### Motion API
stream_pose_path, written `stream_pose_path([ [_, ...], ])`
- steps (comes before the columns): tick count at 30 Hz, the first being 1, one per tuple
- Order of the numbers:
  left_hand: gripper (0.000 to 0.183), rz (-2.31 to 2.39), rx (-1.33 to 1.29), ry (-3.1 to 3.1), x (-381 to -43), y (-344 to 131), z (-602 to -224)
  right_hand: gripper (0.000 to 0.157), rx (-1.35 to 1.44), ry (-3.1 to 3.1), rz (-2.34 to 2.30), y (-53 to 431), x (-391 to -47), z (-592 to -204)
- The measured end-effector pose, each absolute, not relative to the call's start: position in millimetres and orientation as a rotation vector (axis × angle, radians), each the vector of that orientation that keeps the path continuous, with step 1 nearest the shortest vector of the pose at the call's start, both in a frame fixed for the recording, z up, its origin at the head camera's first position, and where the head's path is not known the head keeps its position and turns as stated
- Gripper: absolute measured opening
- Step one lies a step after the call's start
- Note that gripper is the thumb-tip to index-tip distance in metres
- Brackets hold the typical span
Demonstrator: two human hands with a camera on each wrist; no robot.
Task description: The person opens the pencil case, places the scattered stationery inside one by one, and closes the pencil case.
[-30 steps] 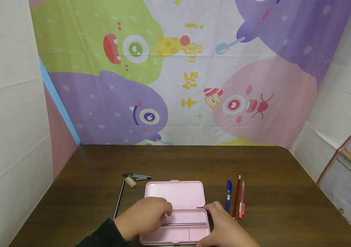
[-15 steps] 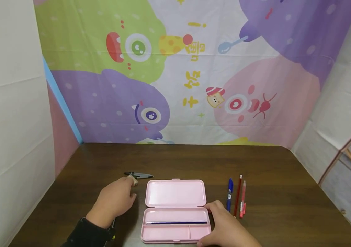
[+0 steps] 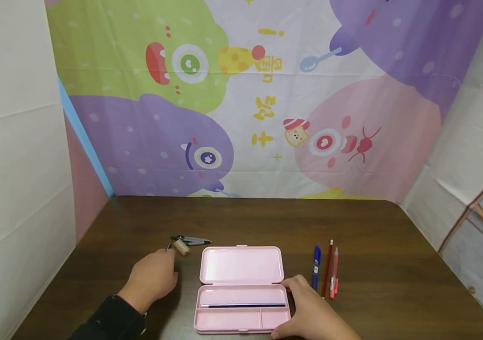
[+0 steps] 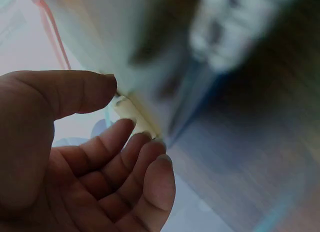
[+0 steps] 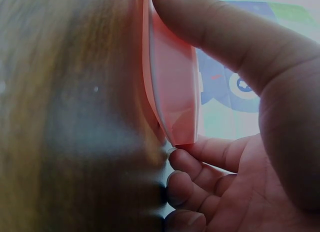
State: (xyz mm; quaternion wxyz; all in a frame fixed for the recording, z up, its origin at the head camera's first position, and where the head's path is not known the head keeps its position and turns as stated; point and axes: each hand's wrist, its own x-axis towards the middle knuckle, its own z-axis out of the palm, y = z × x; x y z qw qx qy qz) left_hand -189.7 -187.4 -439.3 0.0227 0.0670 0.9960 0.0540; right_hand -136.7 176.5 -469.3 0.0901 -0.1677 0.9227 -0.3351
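An open pink pencil case (image 3: 229,321) lies on the table, with a slim dark blue pencil (image 3: 245,306) along its middle divider. My right hand (image 3: 309,307) grips the case's right end, thumb at the near corner and fingers at the far one; the pink side wall (image 5: 175,77) shows between them. Left of the case, my left hand (image 3: 152,276) is low over a thin black pen-like stick (image 3: 168,246), hiding most of it. Its thumb and loosely bent fingers (image 4: 157,184) stand apart in the left wrist view. Just beyond is a small beige block (image 3: 181,247).
A drawing compass (image 3: 194,241) lies behind the beige block. Right of the case, a blue pen (image 3: 315,269), a dark red pencil (image 3: 327,269) and a pink pen (image 3: 334,278) lie side by side. A cartoon-print cloth (image 3: 241,99) hangs behind the table.
My left hand has left the pencil case and moved left, first covering the beige block, then drawing back to the black stick. My right hand stays on the case.
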Motion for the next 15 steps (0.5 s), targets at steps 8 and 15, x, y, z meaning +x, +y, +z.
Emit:
stream_pose_path([
  [8,0.038,0.269,0.078,3.072,-190,-201,-437,0.099,-0.498,2.749,-0.991,177,-137,-469],
  [15,0.024,0.319,0.014,2.99,-188,-210,-434,0.1,-0.488,2.738,-0.986,176,-136,-468],
])
